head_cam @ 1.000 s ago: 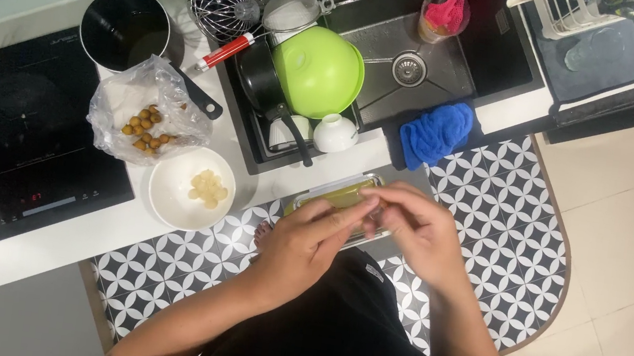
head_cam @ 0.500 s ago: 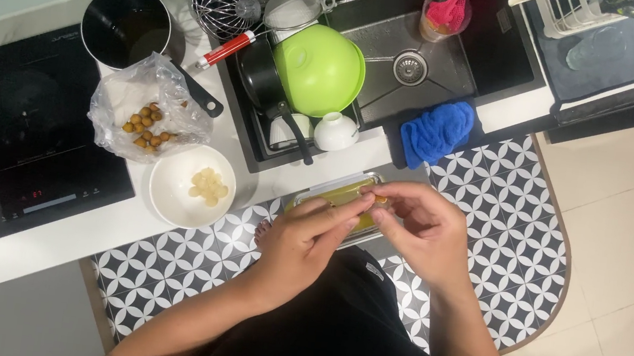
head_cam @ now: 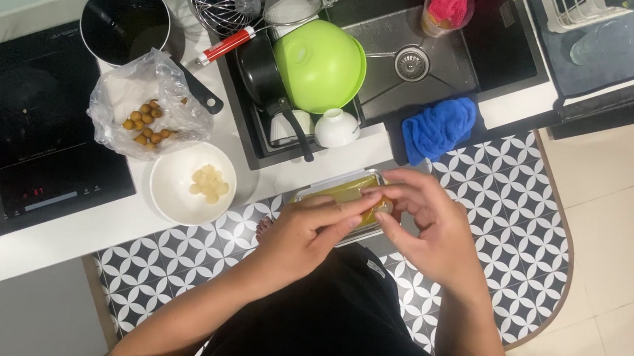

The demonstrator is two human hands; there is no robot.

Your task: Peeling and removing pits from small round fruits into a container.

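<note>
Black short-sleeved top, forearms bare; faint yellowish print, probably chest.

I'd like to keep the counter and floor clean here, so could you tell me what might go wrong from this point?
1. Both hands, left hand and right hand, work a small brown fruit at the counter's edge over a container; a slip could send it onto the patterned mat.
2. The white bowl of peeled pieces sits near the counter's front edge, so a stray elbow might knock it off.
</note>
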